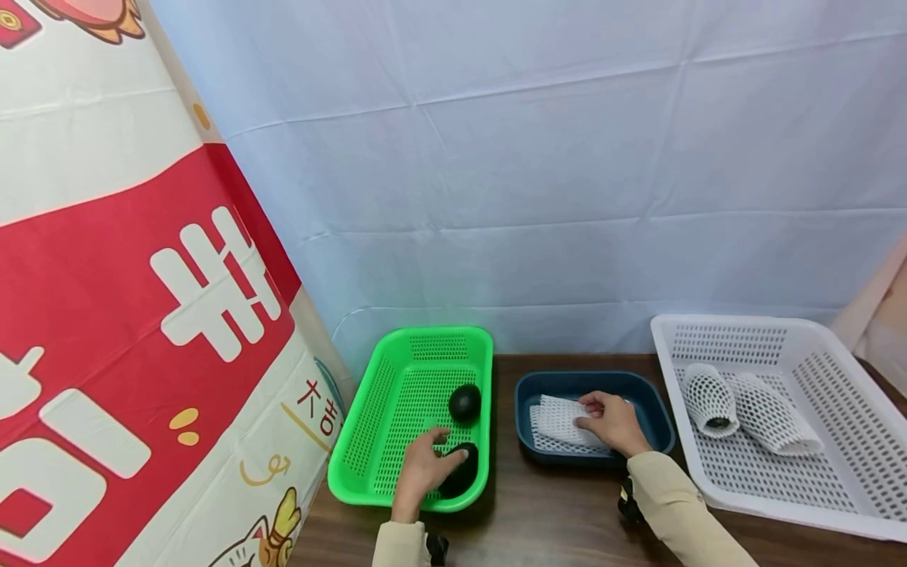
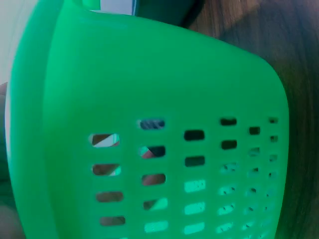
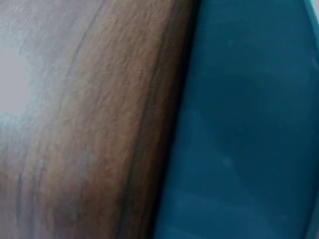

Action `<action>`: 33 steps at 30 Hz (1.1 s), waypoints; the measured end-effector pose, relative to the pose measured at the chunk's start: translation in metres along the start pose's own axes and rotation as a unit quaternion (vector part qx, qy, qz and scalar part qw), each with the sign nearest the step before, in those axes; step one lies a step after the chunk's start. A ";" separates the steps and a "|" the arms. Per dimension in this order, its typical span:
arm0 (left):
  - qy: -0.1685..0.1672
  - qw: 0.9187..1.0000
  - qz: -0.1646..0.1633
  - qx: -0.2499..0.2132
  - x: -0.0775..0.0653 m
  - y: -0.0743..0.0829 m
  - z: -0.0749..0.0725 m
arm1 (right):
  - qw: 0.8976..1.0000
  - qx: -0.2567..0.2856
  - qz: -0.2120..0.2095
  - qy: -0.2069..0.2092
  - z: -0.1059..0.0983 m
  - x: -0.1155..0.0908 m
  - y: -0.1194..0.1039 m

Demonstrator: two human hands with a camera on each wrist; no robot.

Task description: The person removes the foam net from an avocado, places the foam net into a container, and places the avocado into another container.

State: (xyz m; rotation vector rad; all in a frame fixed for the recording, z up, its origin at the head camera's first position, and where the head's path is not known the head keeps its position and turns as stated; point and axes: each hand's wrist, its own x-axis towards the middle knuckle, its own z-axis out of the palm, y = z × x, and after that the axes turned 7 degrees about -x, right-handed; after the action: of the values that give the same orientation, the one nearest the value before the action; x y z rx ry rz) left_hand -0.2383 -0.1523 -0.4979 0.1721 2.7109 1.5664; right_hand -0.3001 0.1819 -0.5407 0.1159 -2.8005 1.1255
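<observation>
- Two smooth, nearly black, rounded objects (image 1: 464,404) lie in the green basket (image 1: 486,366), bottom centre of the head view; the upper one looks almost round and glossy, the lower one is partly covered by a hand.
- Left hand (image 1: 423,465): thumb and fingers spread apart over the lower dark object (image 1: 465,477); whether they touch it, I cannot tell.
- Right hand (image 1: 613,424): thumb and fingertips pinch the edge of a white mesh sleeve (image 1: 562,418), flat and full of small holes, with more white netting beneath it.
- That sleeve is inside the dark blue tray (image 1: 560,460), right of the green basket.
- At lower right, the white basket (image 1: 669,370) holds two netted bundles (image 1: 775,413); the left one shows a dark end through its opening.
- Brown wood-grained counter (image 1: 538,516) runs beneath everything.
- The left wrist view mostly shows slotted green basket wall.
</observation>
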 end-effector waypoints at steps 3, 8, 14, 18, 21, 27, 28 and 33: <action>0.025 0.999 0.016 -0.013 0.001 0.001 0.002 | 1.000 0.014 -0.001 0.013 -0.001 0.001 -0.004; 0.079 0.995 0.048 -0.035 0.004 0.006 0.006 | 1.000 0.020 -0.005 0.022 -0.006 0.000 -0.013; 0.125 0.989 0.066 -0.053 0.007 0.011 0.011 | 0.999 0.017 -0.021 0.021 -0.013 -0.006 -0.022; 0.124 0.987 0.074 -0.066 0.007 0.015 0.014 | 0.999 0.013 -0.033 0.028 -0.018 -0.010 -0.027; 0.118 0.987 0.079 -0.069 0.007 0.016 0.017 | 0.998 0.006 -0.045 0.035 -0.023 -0.013 -0.031; 0.115 0.986 0.076 -0.091 0.005 0.020 0.026 | 0.997 0.000 -0.067 0.050 -0.033 -0.019 -0.039; 0.116 0.986 0.077 -0.095 0.005 0.020 0.027 | 0.996 -0.002 -0.069 0.054 -0.035 -0.019 -0.040; 0.117 0.984 0.078 -0.105 0.004 0.024 0.035 | 0.996 -0.018 -0.069 0.062 -0.042 -0.021 -0.045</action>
State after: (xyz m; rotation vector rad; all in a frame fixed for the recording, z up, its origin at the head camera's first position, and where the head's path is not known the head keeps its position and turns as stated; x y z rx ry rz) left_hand -0.2378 -0.1100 -0.4942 0.2151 2.7291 2.0243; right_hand -0.2702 0.1795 -0.4827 0.2246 -2.6575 1.0141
